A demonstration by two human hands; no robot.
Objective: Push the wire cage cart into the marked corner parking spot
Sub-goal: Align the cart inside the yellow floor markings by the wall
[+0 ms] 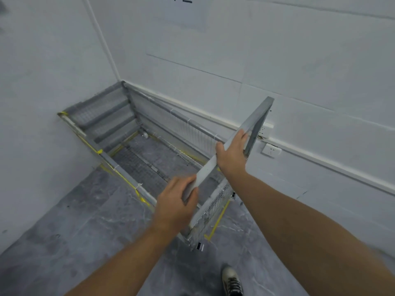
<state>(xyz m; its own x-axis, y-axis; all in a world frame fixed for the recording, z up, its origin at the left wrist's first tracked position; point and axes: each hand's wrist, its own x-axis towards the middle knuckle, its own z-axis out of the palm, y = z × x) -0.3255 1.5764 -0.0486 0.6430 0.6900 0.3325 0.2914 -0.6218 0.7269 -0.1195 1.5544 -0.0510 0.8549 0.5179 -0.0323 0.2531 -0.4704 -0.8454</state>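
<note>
The wire cage cart [136, 163] is a long grey metal frame with mesh sides and an open top. Its far end sits in the corner where two white walls meet. Yellow floor tape [218, 221] outlines a rectangle around and under it; a strip shows beside the near right end. My left hand [177, 201] grips the near end of the grey handle bar [254, 118]. My right hand [232, 152] grips the same bar further along. The bar runs up toward the right wall.
White walls close in on the left and right of the cart. Wall sockets [271, 151] sit low on the right wall just behind the handle. A printed sign [181, 9] hangs above. My shoe [232, 280] stands on the grey marbled floor below.
</note>
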